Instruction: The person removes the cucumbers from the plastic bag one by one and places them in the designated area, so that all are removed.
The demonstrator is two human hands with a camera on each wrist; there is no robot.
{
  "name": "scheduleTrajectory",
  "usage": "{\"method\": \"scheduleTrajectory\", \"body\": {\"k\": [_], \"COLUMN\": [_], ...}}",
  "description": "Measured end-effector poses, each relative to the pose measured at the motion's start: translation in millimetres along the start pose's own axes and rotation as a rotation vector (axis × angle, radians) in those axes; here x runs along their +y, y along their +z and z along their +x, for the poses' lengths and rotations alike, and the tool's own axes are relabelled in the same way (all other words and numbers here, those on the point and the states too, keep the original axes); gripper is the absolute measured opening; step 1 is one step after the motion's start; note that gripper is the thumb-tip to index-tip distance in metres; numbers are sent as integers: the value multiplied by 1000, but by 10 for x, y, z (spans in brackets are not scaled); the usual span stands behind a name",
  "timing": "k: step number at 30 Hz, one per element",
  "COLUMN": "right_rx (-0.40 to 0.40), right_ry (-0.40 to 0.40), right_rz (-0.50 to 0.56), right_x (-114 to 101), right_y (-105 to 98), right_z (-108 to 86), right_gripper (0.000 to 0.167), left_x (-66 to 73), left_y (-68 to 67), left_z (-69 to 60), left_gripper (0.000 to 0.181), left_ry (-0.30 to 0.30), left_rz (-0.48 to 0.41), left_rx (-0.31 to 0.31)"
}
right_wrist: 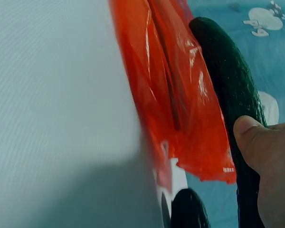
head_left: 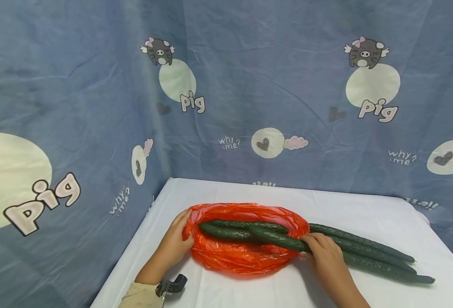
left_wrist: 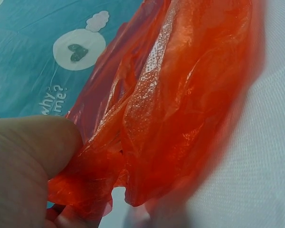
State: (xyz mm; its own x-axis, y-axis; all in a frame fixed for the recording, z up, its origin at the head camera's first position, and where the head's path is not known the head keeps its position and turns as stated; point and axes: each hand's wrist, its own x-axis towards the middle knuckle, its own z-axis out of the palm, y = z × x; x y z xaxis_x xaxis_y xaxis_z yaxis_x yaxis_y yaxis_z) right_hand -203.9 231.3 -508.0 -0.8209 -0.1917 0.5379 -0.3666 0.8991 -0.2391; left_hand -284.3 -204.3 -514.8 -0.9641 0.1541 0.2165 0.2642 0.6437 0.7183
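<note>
A red plastic bag [head_left: 241,262] lies on the table with its mouth spread wide. My left hand [head_left: 172,247] grips the bag's left edge; in the left wrist view the thumb [left_wrist: 52,142] presses the film against the fingers. At the bag's right side my right hand [head_left: 326,256] holds a dark green cucumber [head_left: 278,240] by one end, its other end reaching over the opening. Two more cucumbers [head_left: 222,232] lie inside the bag. The right wrist view shows the thumb [right_wrist: 249,130] along the held cucumber [right_wrist: 228,71], right beside the bag's rim [right_wrist: 204,137].
To the right of the bag, three long cucumbers [head_left: 384,266] lie side by side on the white tablecloth [head_left: 341,207], partly behind the right hand. A blue printed curtain [head_left: 288,77] hangs behind and left of the table. A dark band [head_left: 174,284] circles the left wrist.
</note>
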Motion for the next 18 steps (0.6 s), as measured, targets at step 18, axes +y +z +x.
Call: {"method": "scheduleTrajectory", "body": {"k": [18], "right_rx": [31], "right_ry": [-33], "right_rz": [3], "right_x": [359], "right_y": [-181], "right_z": [-220], "right_gripper": [44], "left_x": [-6], "left_y": [3], "left_z": [11], "left_gripper": [84], "left_ry": [-8], "left_rz": [-16], "left_rx": [-12]}}
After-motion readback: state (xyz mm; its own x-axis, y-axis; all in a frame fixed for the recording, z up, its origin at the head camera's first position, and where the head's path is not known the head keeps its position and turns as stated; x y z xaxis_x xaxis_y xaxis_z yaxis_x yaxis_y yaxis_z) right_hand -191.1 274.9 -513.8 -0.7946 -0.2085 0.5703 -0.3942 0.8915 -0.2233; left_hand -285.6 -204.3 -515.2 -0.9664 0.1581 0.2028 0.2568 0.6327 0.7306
